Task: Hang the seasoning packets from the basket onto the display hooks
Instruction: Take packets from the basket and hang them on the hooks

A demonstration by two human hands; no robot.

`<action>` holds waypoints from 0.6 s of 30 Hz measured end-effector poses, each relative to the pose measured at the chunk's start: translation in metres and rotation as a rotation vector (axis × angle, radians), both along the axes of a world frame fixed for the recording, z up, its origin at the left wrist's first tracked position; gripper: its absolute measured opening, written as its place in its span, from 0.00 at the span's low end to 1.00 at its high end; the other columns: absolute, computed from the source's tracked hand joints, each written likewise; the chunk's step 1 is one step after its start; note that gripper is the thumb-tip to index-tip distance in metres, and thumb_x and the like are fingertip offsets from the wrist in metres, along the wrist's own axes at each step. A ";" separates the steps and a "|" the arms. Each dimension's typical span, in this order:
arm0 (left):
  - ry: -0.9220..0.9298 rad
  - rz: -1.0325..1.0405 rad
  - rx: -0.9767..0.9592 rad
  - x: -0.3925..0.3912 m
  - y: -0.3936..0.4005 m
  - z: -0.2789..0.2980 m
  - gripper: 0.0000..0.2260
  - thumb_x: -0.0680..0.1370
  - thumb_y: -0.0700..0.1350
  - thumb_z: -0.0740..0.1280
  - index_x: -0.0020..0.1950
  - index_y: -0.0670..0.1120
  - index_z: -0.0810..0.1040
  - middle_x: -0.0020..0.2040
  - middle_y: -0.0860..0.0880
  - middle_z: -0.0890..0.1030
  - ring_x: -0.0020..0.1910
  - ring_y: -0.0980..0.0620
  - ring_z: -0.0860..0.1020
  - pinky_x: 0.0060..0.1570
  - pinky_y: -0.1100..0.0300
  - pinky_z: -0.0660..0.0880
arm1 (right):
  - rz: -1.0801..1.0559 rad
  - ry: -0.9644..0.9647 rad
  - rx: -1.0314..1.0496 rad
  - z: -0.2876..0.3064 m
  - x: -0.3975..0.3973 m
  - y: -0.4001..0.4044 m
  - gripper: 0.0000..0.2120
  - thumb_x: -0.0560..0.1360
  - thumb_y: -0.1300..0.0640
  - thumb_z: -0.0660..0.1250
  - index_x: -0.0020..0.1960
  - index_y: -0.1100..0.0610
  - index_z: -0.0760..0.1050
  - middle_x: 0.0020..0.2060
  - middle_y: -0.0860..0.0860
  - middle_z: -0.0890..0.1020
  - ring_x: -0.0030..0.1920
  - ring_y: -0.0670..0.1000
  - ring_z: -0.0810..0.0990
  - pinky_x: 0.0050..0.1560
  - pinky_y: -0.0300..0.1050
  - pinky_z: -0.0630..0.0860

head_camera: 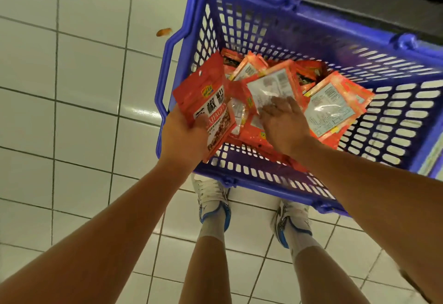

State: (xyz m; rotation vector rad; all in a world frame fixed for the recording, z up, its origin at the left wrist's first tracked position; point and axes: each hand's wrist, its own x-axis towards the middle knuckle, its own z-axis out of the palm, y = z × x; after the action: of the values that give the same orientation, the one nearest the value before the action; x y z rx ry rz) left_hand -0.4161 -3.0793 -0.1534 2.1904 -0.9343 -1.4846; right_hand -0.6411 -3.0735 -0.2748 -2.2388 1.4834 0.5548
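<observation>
At centre left of the frame, the person's left hand (185, 133) is clamped on a red seasoning packet (208, 104), thumb across its printed front, holding it over the basket's left rim. Just right of it, the right hand (284, 122) reaches palm-down into the pile of loose packets (311, 97), fingers spread on one; whether it grips is unclear. The packets lie jumbled in a blue plastic basket (299, 30) filling the upper right. Below, white sneakers (212, 202) stand on a white tiled floor (72, 112).
</observation>
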 end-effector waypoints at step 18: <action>0.527 0.249 0.043 -0.046 -0.066 0.234 0.13 0.75 0.32 0.64 0.44 0.46 0.85 0.44 0.43 0.87 0.40 0.45 0.86 0.38 0.51 0.84 | -1.582 -1.488 0.491 0.356 -0.042 -0.084 0.11 0.70 0.63 0.59 0.47 0.59 0.79 0.39 0.54 0.83 0.39 0.55 0.82 0.41 0.46 0.81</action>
State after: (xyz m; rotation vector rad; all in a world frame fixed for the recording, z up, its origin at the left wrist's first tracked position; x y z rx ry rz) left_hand -0.4621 -3.1449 0.0806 1.7189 -0.4411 -1.8276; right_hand -0.6829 -3.1579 0.0815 -0.2129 1.3106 -0.9247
